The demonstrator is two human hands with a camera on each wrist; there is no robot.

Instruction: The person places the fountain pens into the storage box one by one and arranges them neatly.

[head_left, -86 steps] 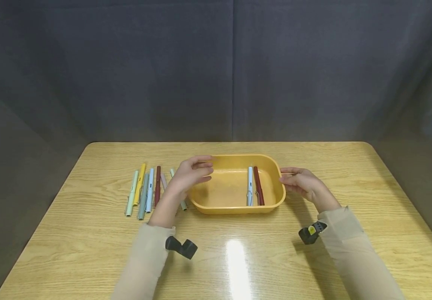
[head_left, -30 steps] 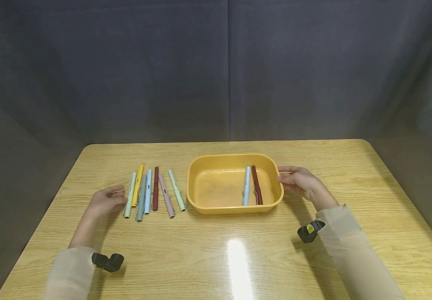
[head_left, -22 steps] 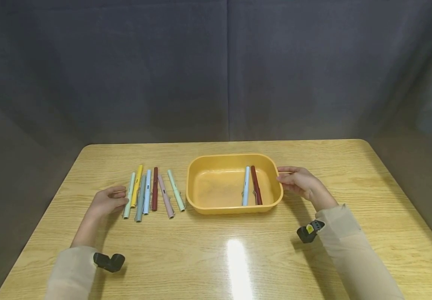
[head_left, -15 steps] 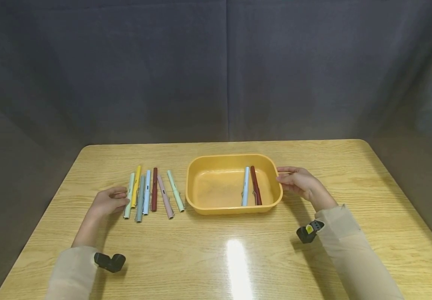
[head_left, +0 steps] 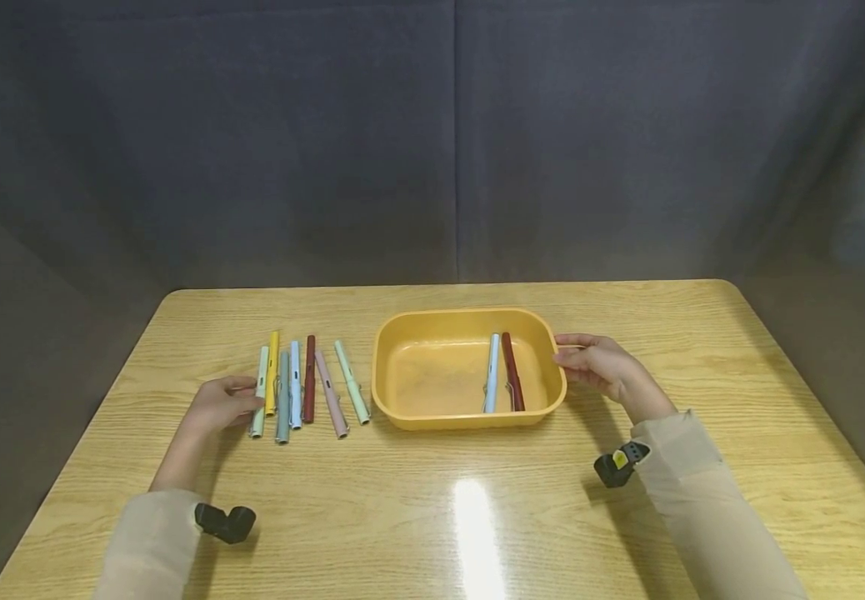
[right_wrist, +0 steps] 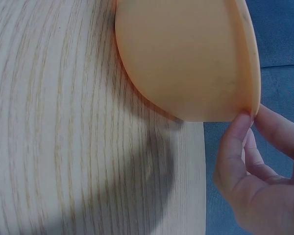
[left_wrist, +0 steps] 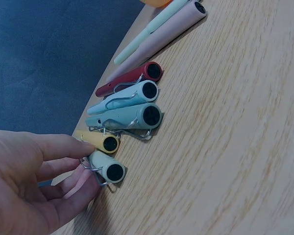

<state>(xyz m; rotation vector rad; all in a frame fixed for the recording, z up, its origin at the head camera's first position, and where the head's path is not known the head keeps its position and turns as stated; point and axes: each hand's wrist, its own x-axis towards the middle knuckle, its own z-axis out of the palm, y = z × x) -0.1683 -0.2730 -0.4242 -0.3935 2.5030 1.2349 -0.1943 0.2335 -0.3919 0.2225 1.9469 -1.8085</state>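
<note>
At the left of the table, my left hand [head_left: 221,406] pinches the outermost pale green pen [head_left: 262,367] between thumb and fingers. In the left wrist view the thumb [left_wrist: 68,147] lies on its upper side and the fingertips curl underneath. Close beside it lie a yellow pen [head_left: 272,367], a teal pen [head_left: 283,392] and a light blue pen [head_left: 295,383], all with wire clips. My right hand [head_left: 605,367] pinches the right-end rim of a yellow-orange plastic tray [head_left: 432,421]. Inside its right half are a light blue pen [head_left: 492,375] and a dark red pen [head_left: 512,371].
Between the left group and the tray lie a dark red pen [head_left: 309,379], a mauve pen [head_left: 331,393] and another pale green pen [head_left: 352,382]. A dark curtain [head_left: 327,150] stands behind and beside the wooden table [head_left: 372,517].
My left hand has gone from the tray's left end to the outermost pale green pen. Lately it has edged right, nudging the neighbouring pens slightly. My right hand stays at the tray's rim.
</note>
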